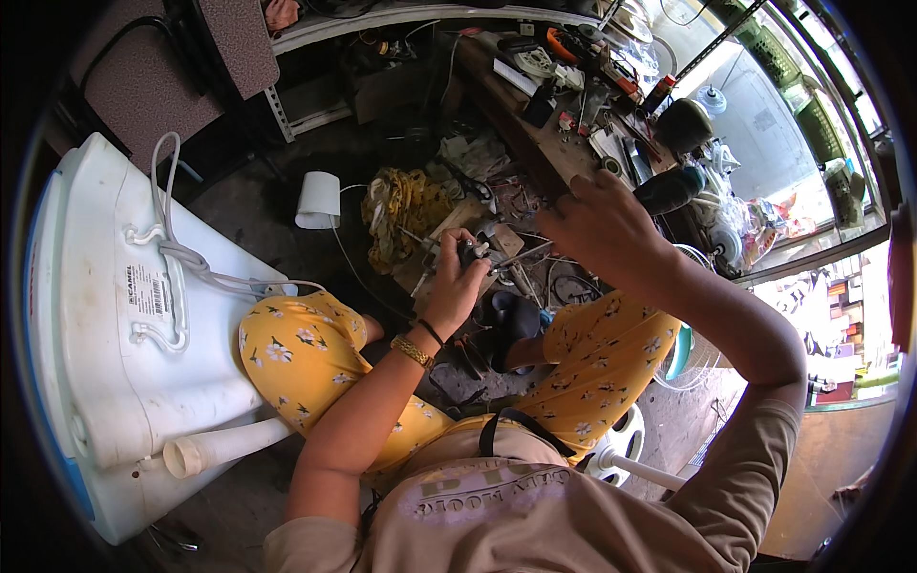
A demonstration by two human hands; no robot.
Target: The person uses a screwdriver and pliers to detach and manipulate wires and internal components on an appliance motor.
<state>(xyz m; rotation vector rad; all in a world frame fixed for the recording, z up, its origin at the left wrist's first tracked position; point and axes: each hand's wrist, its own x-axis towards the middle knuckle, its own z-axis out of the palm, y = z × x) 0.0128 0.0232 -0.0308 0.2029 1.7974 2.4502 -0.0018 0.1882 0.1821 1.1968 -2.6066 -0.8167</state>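
My left hand (457,279) is closed around a small black part (470,252) with a lighter piece on its top, held above the floor clutter between my knees. To its right my right hand (597,227) is raised with bent fingers. A thin metal shaft, which looks like a screwdriver (527,254), runs from the right hand toward the black part. Its handle is hidden inside my fingers. Whether the tip touches the part I cannot tell.
A large white plastic appliance body (105,315) with a grey cord and a white pipe (220,449) lies at left. A yellow cloth (406,210) and a white cylinder (318,201) are on the floor ahead. The wooden workbench (535,143) at right carries tools and parts.
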